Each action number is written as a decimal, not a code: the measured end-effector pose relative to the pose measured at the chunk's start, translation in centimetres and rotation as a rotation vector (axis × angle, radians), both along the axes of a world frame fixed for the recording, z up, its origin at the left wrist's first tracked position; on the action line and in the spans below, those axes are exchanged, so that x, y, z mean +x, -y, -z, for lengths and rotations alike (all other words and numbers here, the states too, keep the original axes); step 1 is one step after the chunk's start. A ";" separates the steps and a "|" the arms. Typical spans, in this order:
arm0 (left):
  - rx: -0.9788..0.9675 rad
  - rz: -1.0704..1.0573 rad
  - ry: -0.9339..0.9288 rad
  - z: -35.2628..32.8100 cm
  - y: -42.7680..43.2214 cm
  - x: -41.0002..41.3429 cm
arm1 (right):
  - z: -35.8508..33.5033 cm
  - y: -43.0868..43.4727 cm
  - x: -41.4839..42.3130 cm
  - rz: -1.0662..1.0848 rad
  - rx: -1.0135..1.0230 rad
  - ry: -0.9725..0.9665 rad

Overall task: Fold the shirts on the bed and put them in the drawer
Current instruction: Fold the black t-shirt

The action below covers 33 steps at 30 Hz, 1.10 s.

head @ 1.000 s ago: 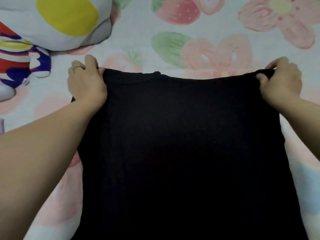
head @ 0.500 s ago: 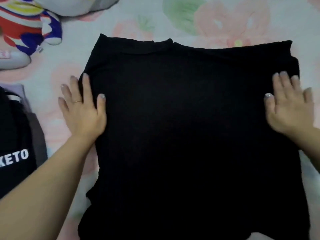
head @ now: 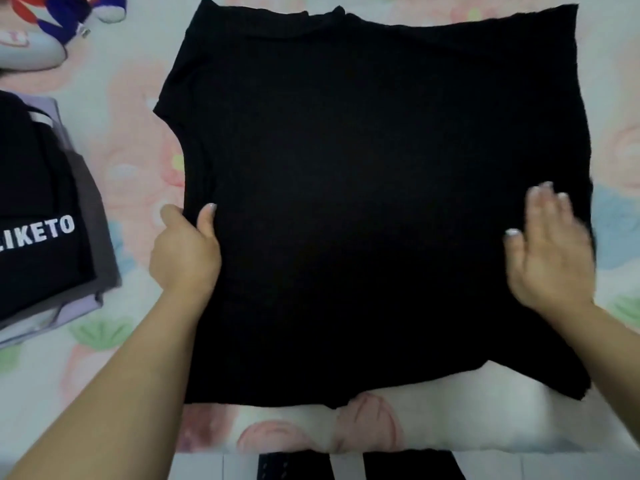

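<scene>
Lowered since the earlier frame, both hands are shown nearer the hem. Far left, a plush toy (head: 69, 19) and a stack of folded clothes (head: 38, 216) are seen. The left hand (head: 183, 251) is closed on the left edge of the black shirt (head: 374, 168), thumb on top; the shirt is spread flat on the bed (head: 131, 98). The right hand (head: 550, 251) is laid flat on it, fingers straight.

Single head-worn view, wide-angle, looking steeply down, close over black shirt (head: 374, 202) spread on floral bed sheet (head: 131, 140).
</scene>
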<state>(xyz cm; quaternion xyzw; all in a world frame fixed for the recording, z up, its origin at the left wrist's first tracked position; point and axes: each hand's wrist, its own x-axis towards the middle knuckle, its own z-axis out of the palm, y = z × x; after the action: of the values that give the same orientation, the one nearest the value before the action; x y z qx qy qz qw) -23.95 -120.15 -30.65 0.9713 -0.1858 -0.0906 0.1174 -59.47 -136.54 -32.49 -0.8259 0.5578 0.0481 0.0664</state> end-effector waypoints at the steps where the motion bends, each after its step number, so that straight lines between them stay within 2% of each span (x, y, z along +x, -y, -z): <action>1: -0.011 -0.002 -0.003 -0.1 -0.4 0.6 | -0.5 0.6 -2.9 0.082 0.021 -0.042; 3: -0.021 -0.020 -0.029 -0.4 -1.2 0.5 | -2.1 0.6 -5.9 0.223 0.083 -0.068; 5: -0.007 -0.039 -0.031 -0.7 -2.6 -1.2 | -3.2 -1.3 -5.1 0.246 0.044 -0.009; 8: 0.051 -0.037 -0.047 -1.2 -6.4 -4.5 | -4.0 -7.2 1.0 -0.021 -0.051 0.130; 10: 0.068 -0.020 -0.073 -1.1 -8.7 -6.0 | -3.0 -11.0 4.8 -0.206 0.037 0.210; 12: 0.048 0.015 -0.101 -0.7 -10.0 -6.0 | -1.6 -11.7 5.8 -0.271 0.108 0.181; 15: 0.033 -0.030 -0.117 -0.5 -11.7 -3.8 | -0.4 -9.9 1.0 -0.131 0.129 0.038; 19: 0.141 -0.027 -0.102 -0.8 -13.3 -3.2 | -2.2 -8.2 -6.6 0.148 0.170 -0.053; 21: 0.179 -0.025 -0.115 -0.9 -13.1 -4.3 | -3.3 -7.9 -7.2 0.419 0.228 -0.003; 23: 0.151 -0.030 -0.142 -0.9 -12.9 -5.5 | -3.9 -7.8 -6.2 0.725 0.333 0.112; 24: 0.122 -0.030 -0.154 -0.9 -12.8 -5.8 | -3.9 -7.9 -6.0 0.814 0.411 0.175; 27: 0.037 -0.044 -0.190 -1.1 -12.9 -5.7 | -4.0 -7.8 -6.6 0.789 0.535 0.266; 30: 0.051 -0.051 -0.202 -1.2 -13.8 -4.3 | -4.5 -7.6 -9.2 0.613 0.401 0.148; 33: 0.095 -0.011 -0.191 -1.4 -14.6 -4.1 | -4.8 -8.5 -11.1 0.533 0.324 0.052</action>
<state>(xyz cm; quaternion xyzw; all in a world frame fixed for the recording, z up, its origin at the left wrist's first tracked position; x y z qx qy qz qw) -28.07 -105.52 -29.23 0.9637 -0.1641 -0.1909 0.0891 -70.60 -128.07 -27.68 -0.6302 0.7378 0.0965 0.2217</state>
